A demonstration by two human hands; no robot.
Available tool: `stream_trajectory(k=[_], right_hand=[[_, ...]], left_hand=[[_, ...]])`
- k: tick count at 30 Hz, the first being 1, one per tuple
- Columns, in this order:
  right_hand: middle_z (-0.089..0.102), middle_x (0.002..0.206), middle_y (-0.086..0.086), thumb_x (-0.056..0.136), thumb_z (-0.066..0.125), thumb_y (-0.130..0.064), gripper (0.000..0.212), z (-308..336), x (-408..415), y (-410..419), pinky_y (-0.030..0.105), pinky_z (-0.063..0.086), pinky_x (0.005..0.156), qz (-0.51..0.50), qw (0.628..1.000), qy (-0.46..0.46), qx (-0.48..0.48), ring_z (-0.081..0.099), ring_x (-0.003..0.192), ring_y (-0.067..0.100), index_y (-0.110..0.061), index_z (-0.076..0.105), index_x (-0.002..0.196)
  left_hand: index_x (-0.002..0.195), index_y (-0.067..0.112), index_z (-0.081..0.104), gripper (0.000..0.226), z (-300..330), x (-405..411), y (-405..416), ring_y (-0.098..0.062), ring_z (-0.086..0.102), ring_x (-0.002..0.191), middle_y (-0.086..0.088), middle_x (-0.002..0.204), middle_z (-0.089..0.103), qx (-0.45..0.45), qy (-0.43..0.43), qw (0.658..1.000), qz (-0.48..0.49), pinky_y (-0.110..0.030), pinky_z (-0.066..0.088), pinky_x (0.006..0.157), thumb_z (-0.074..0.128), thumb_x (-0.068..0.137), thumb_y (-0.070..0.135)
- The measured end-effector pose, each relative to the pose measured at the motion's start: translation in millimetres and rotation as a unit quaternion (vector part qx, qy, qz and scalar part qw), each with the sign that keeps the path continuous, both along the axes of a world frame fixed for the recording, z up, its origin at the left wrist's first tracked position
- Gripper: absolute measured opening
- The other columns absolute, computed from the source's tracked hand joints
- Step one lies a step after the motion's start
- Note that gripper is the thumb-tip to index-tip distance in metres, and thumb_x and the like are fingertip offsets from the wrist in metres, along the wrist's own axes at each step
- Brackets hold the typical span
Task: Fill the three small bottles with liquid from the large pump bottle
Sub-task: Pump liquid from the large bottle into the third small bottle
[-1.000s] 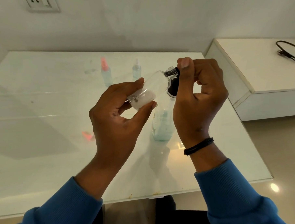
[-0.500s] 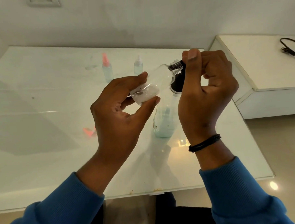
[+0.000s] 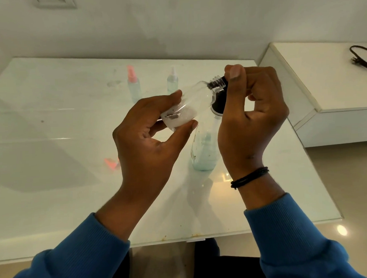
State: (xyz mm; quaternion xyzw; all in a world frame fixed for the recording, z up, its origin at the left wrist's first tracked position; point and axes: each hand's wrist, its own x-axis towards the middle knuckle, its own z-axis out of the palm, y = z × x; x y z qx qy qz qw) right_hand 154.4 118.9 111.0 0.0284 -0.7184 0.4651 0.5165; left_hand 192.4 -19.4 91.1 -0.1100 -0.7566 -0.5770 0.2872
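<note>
Since a second ago, little has moved. Your left hand [image 3: 144, 138] holds the small clear plastic bottle [image 3: 189, 105] tilted, its neck at the black pump [image 3: 220, 103] of the large clear bottle [image 3: 204, 150] on the bench [image 3: 54, 197]. Your right hand [image 3: 251, 115] curls round the pump. Keep the neck touching the spout and press slowly.

left hand [image 3: 144, 140] gripping tilted small bottle [image 3: 187, 105], right hand [image 3: 250, 106] on pump bottle [image 3: 204, 150]

On the table [image 3: 54, 197], two spray bottles [image 3: 134, 86] [image 3: 172, 81] stand far, side by side; the pump bottle [image 3: 203, 152] stands nearer, right of a loose cap [image 3: 111, 163]. A cabinet [image 3: 323, 86] stands right.
</note>
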Motion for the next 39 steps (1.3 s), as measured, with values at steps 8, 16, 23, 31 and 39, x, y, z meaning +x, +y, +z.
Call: stream_trajectory(k=[8,16,23,31,39], right_hand=[[0.06,0.076,-0.006,0.099,0.062,-0.01,0.027,4.2,0.1,2.5,0.05,0.047,0.066,-0.009,1.0,0.004,0.007,0.052,0.069,0.013,-0.004,0.067,0.074],[0.062,0.078,-0.007,0.1,0.062,-0.011,0.027,4.3,0.3,2.9,0.046,0.045,0.067,-0.016,1.0,0.002,0.006,0.052,0.071,0.011,-0.004,0.069,0.075],[0.062,0.079,-0.006,0.1,0.061,-0.011,0.026,0.4,-0.1,-0.8,0.049,0.047,0.067,-0.01,1.0,-0.007,-0.004,0.055,0.072,0.014,-0.004,0.069,0.077],[0.063,0.079,-0.004,0.1,0.061,-0.01,0.025,-0.5,-0.4,0.2,0.049,0.047,0.067,-0.009,1.0,-0.002,-0.004,0.054,0.072,0.013,-0.005,0.068,0.077],[0.06,0.079,-0.008,0.1,0.061,-0.012,0.023,3.9,0.5,1.4,0.044,0.047,0.067,-0.014,1.0,-0.001,-0.002,0.051,0.072,0.007,-0.008,0.069,0.079]], left_hand=[[0.124,0.005,0.069,0.045,0.4,-0.2,0.9,-0.02,0.07,0.11,-0.006,0.119,0.071,0.009,0.0,1.0,-0.007,-0.028,0.059,0.092,0.086,0.084,0.013],[0.124,0.005,0.069,0.046,0.7,0.2,1.3,-0.021,0.07,0.111,-0.007,0.119,0.072,0.011,-0.001,1.0,-0.009,-0.031,0.061,0.091,0.087,0.083,0.013],[0.124,0.004,0.069,0.046,-0.4,-0.2,0.7,-0.019,0.07,0.112,-0.006,0.12,0.072,0.003,-0.004,1.0,0.001,-0.03,0.061,0.091,0.086,0.083,0.014],[0.124,0.003,0.069,0.046,-0.1,-0.1,2.0,-0.022,0.07,0.112,-0.007,0.12,0.072,0.002,-0.004,1.0,0.001,-0.032,0.061,0.091,0.086,0.083,0.014],[0.124,0.003,0.069,0.045,0.5,0.4,2.8,-0.021,0.07,0.113,-0.007,0.12,0.071,-0.002,0.0,1.0,0.001,-0.03,0.061,0.091,0.086,0.084,0.015]])
